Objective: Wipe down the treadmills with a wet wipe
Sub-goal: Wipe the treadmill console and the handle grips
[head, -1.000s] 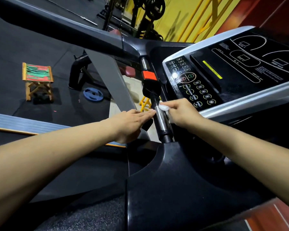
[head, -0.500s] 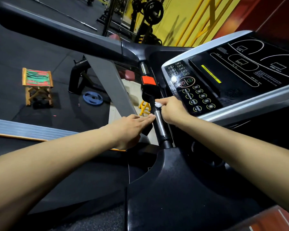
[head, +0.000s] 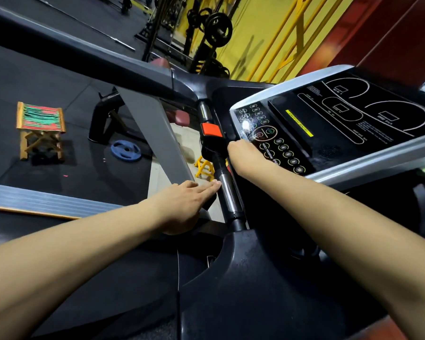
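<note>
A person leans over a gym treadmill, both bare arms stretched toward the metal grip bar [head: 227, 190] that serves here as the landmark. Far left of the bar, on the gym floor, stand a folding stool [head: 40, 123] and, nearer the bar, a blue weight plate [head: 126, 150]. Just left of the bar, the left hand [head: 182, 207] lies flat and palm-down, its fingers [head: 206, 188] pressed together, tips touching the bar's side and holding nothing. Above that stretch of bar sits an orange safety clip [head: 211, 130]. At the bar's upper right, the right hand [head: 243, 153] is curled shut against the edge of the console panel [head: 304, 133]. The wet wipe itself cannot be seen in this view; it is presumably bunched inside that closed right fist, though what the fingers pinch cannot be confirmed. A wipe of this kind would be light, limp and damp, apt to ball up or slip, so it is best pinched in a folded wad and pressed flat to the work. The bar looks smooth and rigid, likely slick once wet, and the console's printed buttons call for gentler pressure.
</note>
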The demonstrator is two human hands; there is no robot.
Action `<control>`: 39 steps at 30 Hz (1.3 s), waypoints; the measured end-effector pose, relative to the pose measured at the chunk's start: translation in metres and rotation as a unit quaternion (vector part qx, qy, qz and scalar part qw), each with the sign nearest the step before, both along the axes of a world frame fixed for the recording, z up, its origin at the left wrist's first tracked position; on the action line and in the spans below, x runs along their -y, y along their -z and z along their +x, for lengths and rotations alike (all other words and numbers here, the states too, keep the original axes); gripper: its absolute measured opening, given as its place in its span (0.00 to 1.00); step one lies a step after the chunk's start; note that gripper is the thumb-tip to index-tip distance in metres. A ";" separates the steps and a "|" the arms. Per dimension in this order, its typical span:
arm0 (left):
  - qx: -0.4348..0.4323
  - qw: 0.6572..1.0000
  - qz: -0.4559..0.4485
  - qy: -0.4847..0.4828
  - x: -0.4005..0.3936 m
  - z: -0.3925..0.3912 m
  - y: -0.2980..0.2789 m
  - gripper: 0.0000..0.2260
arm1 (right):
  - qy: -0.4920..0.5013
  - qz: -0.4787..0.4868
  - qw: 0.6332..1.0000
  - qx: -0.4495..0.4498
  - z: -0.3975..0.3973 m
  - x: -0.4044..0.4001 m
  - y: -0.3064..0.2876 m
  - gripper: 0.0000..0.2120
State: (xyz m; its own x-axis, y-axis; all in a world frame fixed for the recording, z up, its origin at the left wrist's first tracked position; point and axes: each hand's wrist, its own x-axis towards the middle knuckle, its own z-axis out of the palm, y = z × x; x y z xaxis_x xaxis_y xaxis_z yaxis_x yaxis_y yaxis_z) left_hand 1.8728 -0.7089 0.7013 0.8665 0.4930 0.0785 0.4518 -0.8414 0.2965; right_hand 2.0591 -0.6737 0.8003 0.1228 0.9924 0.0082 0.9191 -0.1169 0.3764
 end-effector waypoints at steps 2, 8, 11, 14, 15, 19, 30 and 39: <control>0.000 1.000 0.004 -0.001 0.000 0.000 0.002 0.38 | 0.003 -0.003 1.000 0.010 0.001 -0.006 0.001 0.09; -0.003 1.000 -0.001 -0.006 0.000 0.001 0.000 0.39 | 0.075 -0.003 0.996 -0.045 0.003 -0.005 0.014 0.11; -0.004 1.000 -0.008 -0.006 0.002 0.002 -0.001 0.40 | 0.095 -0.013 0.992 -0.080 0.008 -0.006 0.022 0.13; -0.008 1.000 -0.012 -0.008 0.003 0.002 -0.002 0.39 | 0.113 -0.018 0.988 -0.107 0.002 -0.004 0.013 0.12; -0.010 1.000 -0.014 -0.009 0.004 0.002 -0.002 0.39 | 0.116 -0.025 0.986 -0.116 0.000 0.000 0.009 0.13; -0.009 1.000 -0.011 -0.008 0.006 0.001 -0.004 0.39 | 0.125 -0.042 0.980 -0.148 -0.004 0.043 0.000 0.13; 0.019 0.997 0.075 -0.009 0.024 0.009 -0.020 0.34 | 0.134 -0.094 0.971 -0.173 -0.006 0.131 -0.011 0.12; 0.040 0.999 0.003 0.008 0.013 0.012 -0.016 0.36 | 0.173 -0.055 0.955 -0.236 -0.012 0.167 -0.026 0.10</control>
